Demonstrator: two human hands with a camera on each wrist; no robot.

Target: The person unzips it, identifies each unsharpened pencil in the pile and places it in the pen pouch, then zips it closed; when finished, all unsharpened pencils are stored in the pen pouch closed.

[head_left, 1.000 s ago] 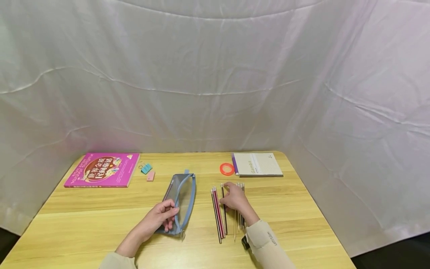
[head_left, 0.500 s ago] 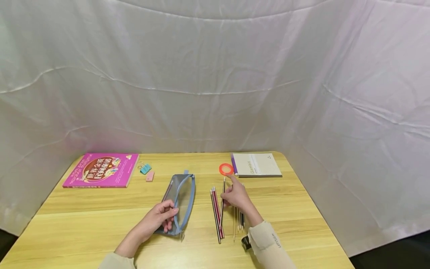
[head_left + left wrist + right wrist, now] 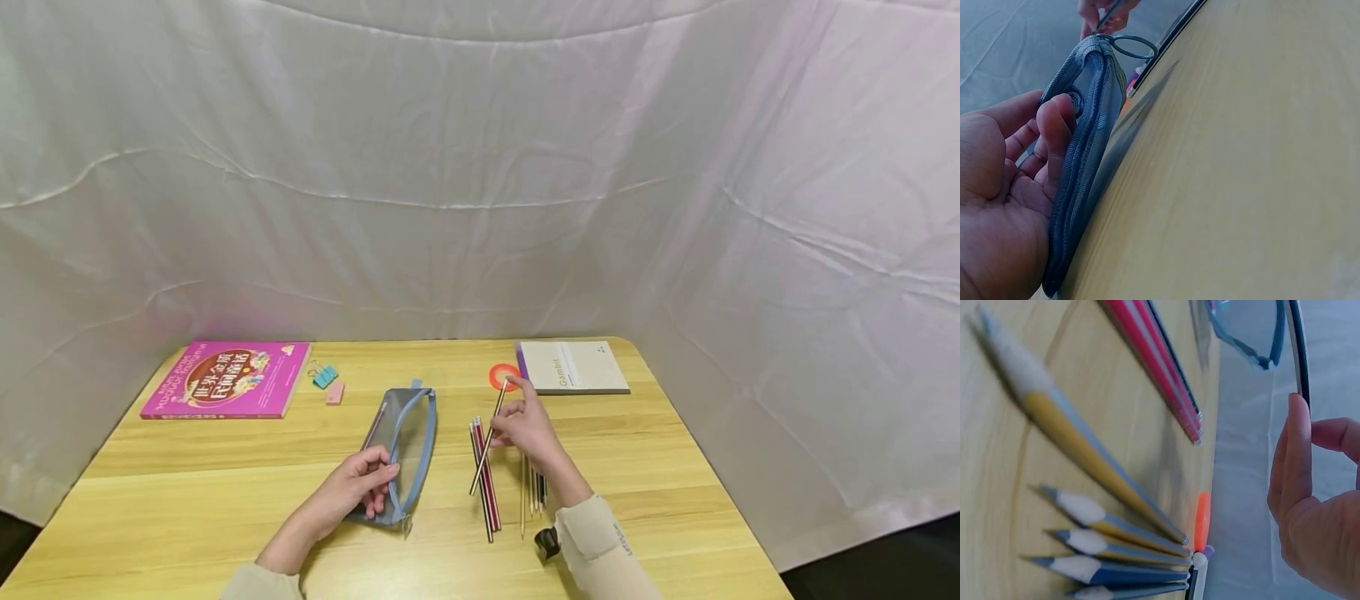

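Note:
My left hand (image 3: 352, 490) pinches the near-left edge of an unzipped blue-grey mesh pencil case (image 3: 429, 442), whose mouth gapes to the right. One pencil shows through its mesh. Just right of the case, my right hand (image 3: 529, 429) holds a dark pencil (image 3: 1299, 350) between thumb and fingers, tilted and raised off the table. Below it lie several red and black pencils (image 3: 487, 496) side by side. Under the right wrist is another group of pencils (image 3: 1091, 444), yellow and dark, their sharpened tips towards me.
A pink book (image 3: 225, 379) lies at back left, with teal binder clips (image 3: 325, 377) and a pink eraser (image 3: 335, 394) nearby. At back right are a notebook (image 3: 592, 367), a purple marker (image 3: 521, 358) and an orange tape roll (image 3: 495, 372). Fabric walls surround the wooden table (image 3: 225, 475).
My right hand has lifted the dark pencil from beside the red ones and tilted it, its lower end swinging left across them. The left hand and pencil case stay put.

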